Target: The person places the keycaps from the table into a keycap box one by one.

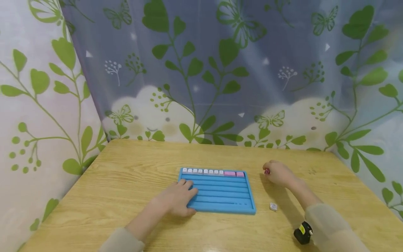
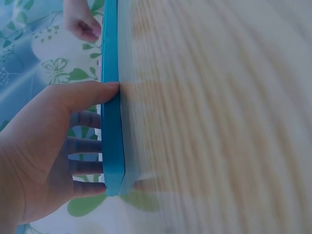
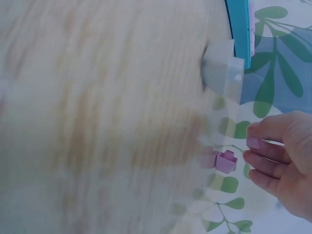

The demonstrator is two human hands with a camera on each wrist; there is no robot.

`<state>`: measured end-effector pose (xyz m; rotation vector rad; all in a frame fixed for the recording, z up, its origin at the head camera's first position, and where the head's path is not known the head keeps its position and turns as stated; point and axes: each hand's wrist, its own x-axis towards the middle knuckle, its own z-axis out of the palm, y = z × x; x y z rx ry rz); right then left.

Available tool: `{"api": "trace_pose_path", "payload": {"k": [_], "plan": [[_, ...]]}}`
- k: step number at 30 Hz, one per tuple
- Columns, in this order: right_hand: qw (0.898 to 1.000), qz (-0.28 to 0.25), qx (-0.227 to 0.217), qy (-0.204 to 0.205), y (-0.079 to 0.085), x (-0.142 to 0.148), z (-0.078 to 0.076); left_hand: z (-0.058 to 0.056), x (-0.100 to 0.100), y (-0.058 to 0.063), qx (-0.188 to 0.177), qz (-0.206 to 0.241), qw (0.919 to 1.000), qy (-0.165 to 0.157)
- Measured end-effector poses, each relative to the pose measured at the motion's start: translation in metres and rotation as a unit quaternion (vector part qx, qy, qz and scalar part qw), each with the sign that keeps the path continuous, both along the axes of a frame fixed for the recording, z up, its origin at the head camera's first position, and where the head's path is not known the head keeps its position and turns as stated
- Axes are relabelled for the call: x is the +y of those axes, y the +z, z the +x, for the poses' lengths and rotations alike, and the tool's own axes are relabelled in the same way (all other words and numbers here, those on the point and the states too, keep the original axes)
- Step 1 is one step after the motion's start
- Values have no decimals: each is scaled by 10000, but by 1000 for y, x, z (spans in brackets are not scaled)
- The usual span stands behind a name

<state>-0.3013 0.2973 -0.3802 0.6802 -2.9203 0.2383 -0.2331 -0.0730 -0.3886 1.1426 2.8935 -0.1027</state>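
Note:
My left hand (image 1: 179,197) rests over the left end of a blue keycap tray (image 1: 220,199). Its fingers are spread on the tray's top, and the thumb (image 2: 109,85) touches the front edge in the left wrist view. Along the tray's back row stand several white keycaps (image 1: 203,172) and two wider pink keycaps (image 1: 230,173). Off to the tray's right, my right hand (image 1: 278,173) pinches a small pink keycap (image 3: 253,143) between thumb and fingers. Just below those fingertips, another pink keycap (image 3: 226,162) lies on the table.
A loose white keycap (image 1: 273,207) lies on the wooden table (image 1: 135,164) between the tray and my right forearm. A black wrist camera (image 1: 303,233) sits by the right sleeve. Leaf-patterned curtains (image 1: 201,70) hang behind the table and at its sides.

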Motion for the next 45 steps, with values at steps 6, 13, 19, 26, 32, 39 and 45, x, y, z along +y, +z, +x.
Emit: {"api": "trace_pose_path", "payload": {"k": [6,13,19,26,32,39,45], "plan": [[9988,-479,76,17,4,-4,1,0,1,-1,47,-24,10000,-41],[9978,-640,-167,65,7,-12,-1,0,0,-3,134,20,9999,-53],[9932,-1075,-455,33,15,-23,0,0,0,-3,128,31,9999,-11],[9848,-1608,-649,38,25,-40,4,0,-1,-3,79,75,9999,5],[9802,-1885,-475,381,30,-59,3,-1,-1,-5,75,61,10000,7],[9729,-2060,-793,683,36,-82,0,-1,0,-3,63,54,10000,14],[9726,-2060,-736,785,38,-100,1,0,0,-3,95,4,10000,7]]}}
